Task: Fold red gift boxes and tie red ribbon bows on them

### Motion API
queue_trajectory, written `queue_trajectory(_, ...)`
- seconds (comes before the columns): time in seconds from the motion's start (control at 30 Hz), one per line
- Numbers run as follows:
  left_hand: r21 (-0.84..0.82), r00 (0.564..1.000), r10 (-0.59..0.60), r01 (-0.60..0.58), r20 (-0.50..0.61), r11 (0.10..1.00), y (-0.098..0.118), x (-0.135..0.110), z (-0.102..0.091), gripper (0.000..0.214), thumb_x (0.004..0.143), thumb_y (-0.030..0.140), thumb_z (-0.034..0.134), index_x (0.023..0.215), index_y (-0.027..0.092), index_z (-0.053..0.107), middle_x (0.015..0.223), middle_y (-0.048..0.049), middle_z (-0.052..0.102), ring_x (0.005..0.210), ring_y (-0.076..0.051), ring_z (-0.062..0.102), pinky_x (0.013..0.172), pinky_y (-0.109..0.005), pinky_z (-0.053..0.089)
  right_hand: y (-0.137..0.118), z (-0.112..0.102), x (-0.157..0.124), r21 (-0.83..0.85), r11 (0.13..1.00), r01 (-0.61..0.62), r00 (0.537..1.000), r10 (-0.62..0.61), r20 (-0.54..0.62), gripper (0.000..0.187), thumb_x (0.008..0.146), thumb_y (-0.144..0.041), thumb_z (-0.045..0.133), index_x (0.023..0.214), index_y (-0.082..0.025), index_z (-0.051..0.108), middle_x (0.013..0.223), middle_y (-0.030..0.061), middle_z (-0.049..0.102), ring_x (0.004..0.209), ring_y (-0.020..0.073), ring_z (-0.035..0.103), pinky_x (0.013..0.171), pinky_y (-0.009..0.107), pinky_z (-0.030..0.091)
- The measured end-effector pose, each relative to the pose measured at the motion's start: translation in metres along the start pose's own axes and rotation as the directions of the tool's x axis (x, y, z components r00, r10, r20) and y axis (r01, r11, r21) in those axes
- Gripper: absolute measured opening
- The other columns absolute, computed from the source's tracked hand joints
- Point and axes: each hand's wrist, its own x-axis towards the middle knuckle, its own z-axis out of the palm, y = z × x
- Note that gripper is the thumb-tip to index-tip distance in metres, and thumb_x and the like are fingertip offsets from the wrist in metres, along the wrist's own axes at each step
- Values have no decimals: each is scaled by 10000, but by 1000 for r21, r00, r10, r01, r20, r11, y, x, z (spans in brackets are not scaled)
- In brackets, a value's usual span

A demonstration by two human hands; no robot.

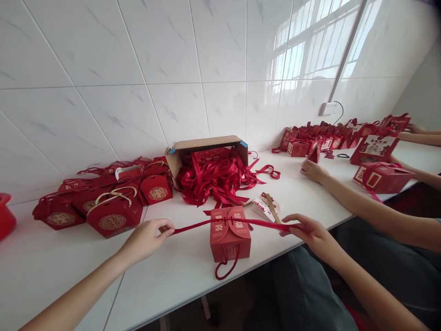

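Observation:
A small red gift box (230,250) with pale lettering sits near the table's front edge. Across its top runs a red ribbon (198,225), threaded through slots in the rounded flaps and stretched out to both sides. My left hand (149,236) pinches the ribbon's left end, and my right hand (312,233) grips its right end. A dark red cord handle (224,276) hangs from the box's near side over the table edge.
Behind the box, a cardboard carton (206,140) holds a heap of red ribbons (213,177). Finished-looking red boxes (112,218) stand at left, with more (310,138) along the wall at right. Paper cards (263,208) lie nearby. A co-worker's hand (314,171) reaches in from the right.

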Motion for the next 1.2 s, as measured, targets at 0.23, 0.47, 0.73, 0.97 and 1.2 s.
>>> queue_trajectory(0.23, -136, 992, 74, -87, -99, 987, 36, 5, 3, 388, 789, 475, 531, 1078, 231, 617, 1185, -85, 656, 1135, -274, 581, 993, -408, 438, -29, -8, 9, -128, 991, 49, 935, -90, -343, 506, 759, -527, 666, 1159, -233, 568, 1244, 130, 632, 1135, 305, 601, 999, 499, 431)
queue_trajectory(0.47, -523, 991, 124, -80, 50, 849, 102, 8, 21, 315, 745, 399, 672, 982, 225, 560, 1107, -62, 625, 1096, -259, 577, 981, -437, 429, -61, 44, 30, -6, 986, 165, 985, -165, -50, 386, 835, -548, 565, 985, -196, 617, 1016, 97, 683, 908, 228, 657, 837, 388, 506)
queue_trajectory(0.73, -642, 992, 65, 21, 111, 766, 114, 15, 33, 362, 701, 405, 716, 890, 211, 475, 990, -37, 569, 951, -218, 584, 825, -365, 485, -51, 79, 50, 116, 993, 17, 985, -37, 171, 450, 794, -635, 570, 718, -211, 441, 656, -33, 529, 602, 132, 586, 585, 279, 502)
queue_trajectory(0.97, -632, 978, 31, 109, 206, 767, 110, 18, 33, 382, 707, 414, 703, 898, 216, 437, 924, -13, 568, 770, -162, 580, 662, -294, 467, -63, 75, 44, 82, 995, -62, 979, 44, 201, 422, 819, -593, 570, 710, -215, 417, 537, -85, 434, 436, 70, 418, 442, 207, 355)
queue_trajectory(1.2, -550, 958, 106, 62, 268, 833, 99, 28, 26, 374, 667, 510, 725, 650, 174, 562, 691, 10, 569, 698, -173, 536, 640, -270, 407, -56, 61, 52, 40, 999, 19, 986, -25, 167, 425, 733, -563, 672, 688, -209, 440, 561, -74, 433, 492, 81, 405, 456, 210, 304)
